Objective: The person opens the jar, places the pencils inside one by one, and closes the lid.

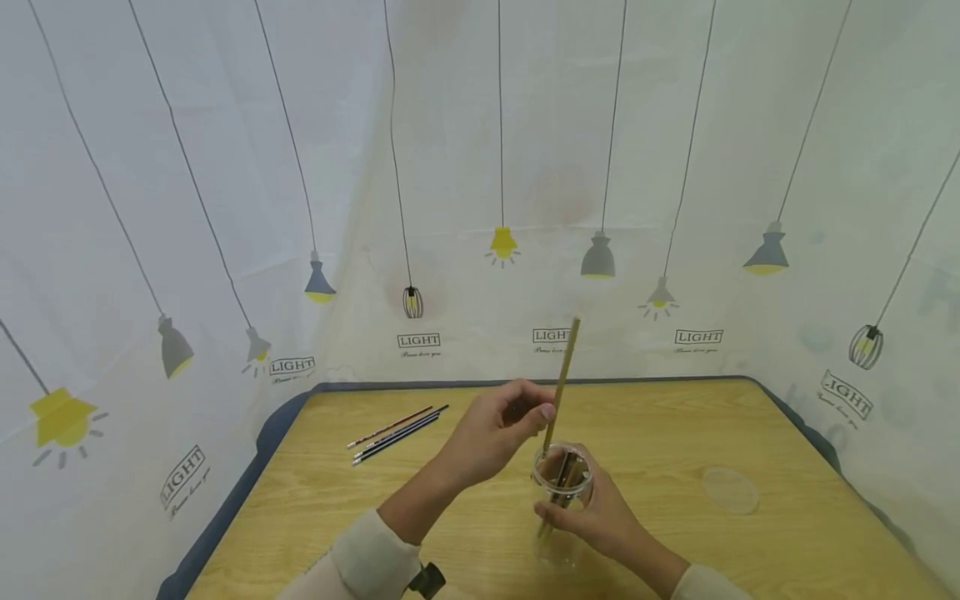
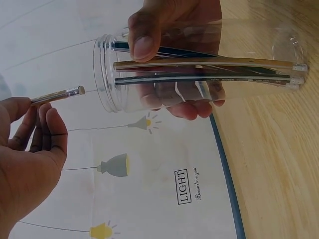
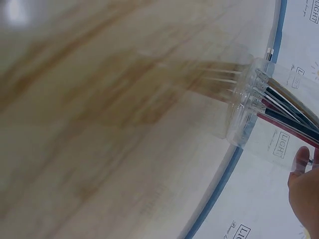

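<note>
My left hand (image 1: 498,425) pinches a gold pencil (image 1: 566,367) between thumb and fingers, holding it steeply above a clear plastic jar (image 1: 561,487). In the left wrist view the pencil's silver-banded end (image 2: 75,91) points at the jar's open mouth (image 2: 104,74), just outside it. Around the jar's side curl the thumb and fingers of my right hand (image 1: 607,512). Several pencils (image 2: 209,64), among them gold and dark ones, stand inside with their banded ends at the jar's bottom. The right wrist view shows the jar's base (image 3: 241,107) over the table, with part of my right hand (image 3: 305,191).
On the wood-grain table (image 1: 645,433), several striped pencils (image 1: 397,437) lie together at the back left. A clear round disc (image 1: 731,490) lies flat to the right of the jar. A white cloth (image 1: 465,150) printed with lamps hangs behind the table and at its sides.
</note>
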Tool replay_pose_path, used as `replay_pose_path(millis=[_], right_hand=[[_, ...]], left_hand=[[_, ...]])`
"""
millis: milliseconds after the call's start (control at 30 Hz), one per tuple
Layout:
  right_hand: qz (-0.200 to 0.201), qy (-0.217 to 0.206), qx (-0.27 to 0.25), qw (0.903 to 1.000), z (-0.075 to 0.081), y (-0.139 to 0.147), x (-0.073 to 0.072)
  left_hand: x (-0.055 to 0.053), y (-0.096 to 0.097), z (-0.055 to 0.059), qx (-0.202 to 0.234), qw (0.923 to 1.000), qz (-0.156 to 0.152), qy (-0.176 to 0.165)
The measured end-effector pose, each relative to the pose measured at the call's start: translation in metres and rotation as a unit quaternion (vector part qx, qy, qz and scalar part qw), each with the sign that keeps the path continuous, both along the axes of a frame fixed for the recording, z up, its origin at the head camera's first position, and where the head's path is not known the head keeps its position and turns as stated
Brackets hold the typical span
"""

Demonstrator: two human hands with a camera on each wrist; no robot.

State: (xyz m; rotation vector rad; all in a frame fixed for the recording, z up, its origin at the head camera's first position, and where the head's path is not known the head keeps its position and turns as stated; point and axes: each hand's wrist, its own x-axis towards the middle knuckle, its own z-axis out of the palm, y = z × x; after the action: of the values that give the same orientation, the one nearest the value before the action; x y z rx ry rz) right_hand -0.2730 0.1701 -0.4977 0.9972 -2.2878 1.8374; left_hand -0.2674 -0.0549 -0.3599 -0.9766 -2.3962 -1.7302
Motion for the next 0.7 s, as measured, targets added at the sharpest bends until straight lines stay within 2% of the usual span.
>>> replay_pose_path(millis=[200, 433, 700], right_hand=[[-0.013, -0.011, 0.016, 0.9997, 0.0, -0.002, 0.001], [-0.014, -0.018, 0.018, 0.9996, 0.001, -0.001, 0.001], [-0.009, -0.01, 0.009, 0.9999, -0.002, 0.0, 0.001]], left_hand=[[-0.004, -0.008, -0.002, -0.024, 0.9995, 0.021, 0.004], [-0.009, -0.023, 0.004, 0.023, 0.9989, 0.036, 0.018], [-0.004, -0.029, 0.009, 0.043, 0.9983, 0.03, 0.023]])
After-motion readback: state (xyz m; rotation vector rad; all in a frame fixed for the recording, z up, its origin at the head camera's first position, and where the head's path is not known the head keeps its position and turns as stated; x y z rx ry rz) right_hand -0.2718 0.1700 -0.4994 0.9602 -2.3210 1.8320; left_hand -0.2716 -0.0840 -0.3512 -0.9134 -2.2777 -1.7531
